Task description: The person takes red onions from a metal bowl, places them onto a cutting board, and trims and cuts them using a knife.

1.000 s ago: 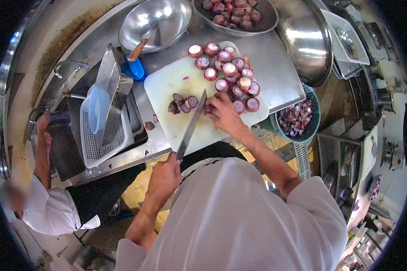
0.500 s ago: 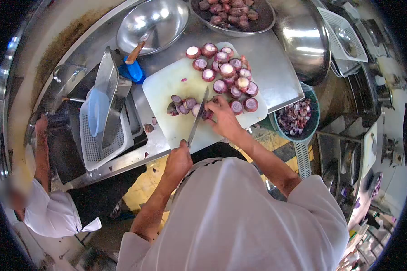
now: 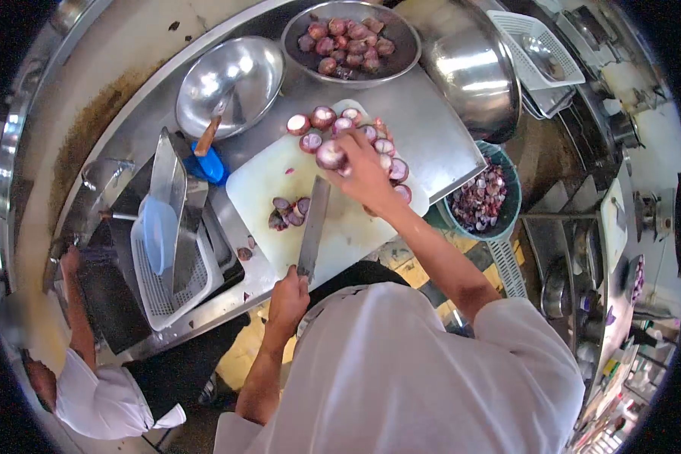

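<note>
My left hand is closed on the handle of a knife, whose broad blade points up across the white cutting board. In my right hand is a trimmed red onion, held by the fingers over the upper part of the board. More trimmed red onions sit around and beyond that hand, partly hidden by it. Left of the blade lies a small pile of cut onion ends.
A metal bowl of whole red onions and an empty-looking metal bowl stand behind the board. A green bucket of onion scraps is at the right, below a large steel pot. A white basket and another person are at left.
My right hand has moved up from beside the blade to the onion group and now holds an onion. The knife has swung more upright and away from the cut ends.
</note>
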The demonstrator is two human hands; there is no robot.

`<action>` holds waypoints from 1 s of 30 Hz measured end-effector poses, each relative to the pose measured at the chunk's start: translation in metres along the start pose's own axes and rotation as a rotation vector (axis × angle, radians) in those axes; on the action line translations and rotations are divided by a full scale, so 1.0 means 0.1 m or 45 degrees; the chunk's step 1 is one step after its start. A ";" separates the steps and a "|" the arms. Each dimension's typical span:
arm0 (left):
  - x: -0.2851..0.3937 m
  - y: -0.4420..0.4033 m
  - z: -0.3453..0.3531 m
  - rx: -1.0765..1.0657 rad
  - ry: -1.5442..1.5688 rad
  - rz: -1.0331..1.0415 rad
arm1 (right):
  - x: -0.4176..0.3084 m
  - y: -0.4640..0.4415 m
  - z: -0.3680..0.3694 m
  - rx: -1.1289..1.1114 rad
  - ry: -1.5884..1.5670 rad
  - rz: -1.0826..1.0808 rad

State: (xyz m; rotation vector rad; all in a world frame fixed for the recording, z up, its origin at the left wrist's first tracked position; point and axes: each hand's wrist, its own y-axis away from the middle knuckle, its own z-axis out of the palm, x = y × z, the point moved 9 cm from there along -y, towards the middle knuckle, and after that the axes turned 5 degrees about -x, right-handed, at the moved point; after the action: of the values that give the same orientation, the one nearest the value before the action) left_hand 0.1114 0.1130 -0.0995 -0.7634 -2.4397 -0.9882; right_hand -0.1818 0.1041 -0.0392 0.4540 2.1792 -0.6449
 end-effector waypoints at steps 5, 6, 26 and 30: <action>0.03 0.03 -0.07 -0.032 0.103 0.066 | 0.26 -0.53 0.50 -0.336 0.528 -0.080; -0.08 0.01 -0.01 -0.077 0.137 -0.030 | 0.29 -0.59 0.45 -0.317 0.538 -0.080; 0.06 0.07 -0.09 0.188 0.101 0.224 | 2.45 -2.64 -0.40 -0.461 0.343 0.606; -0.16 0.05 -0.05 0.101 0.141 0.097 | 1.19 -2.04 -0.68 -0.218 -0.374 0.239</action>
State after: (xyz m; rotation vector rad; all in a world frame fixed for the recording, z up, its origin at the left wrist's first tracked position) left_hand 0.1280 0.1069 -0.1018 -0.7487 -2.3228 -0.8755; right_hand -0.4001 -0.0078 -0.0345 0.4372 1.8679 -0.3913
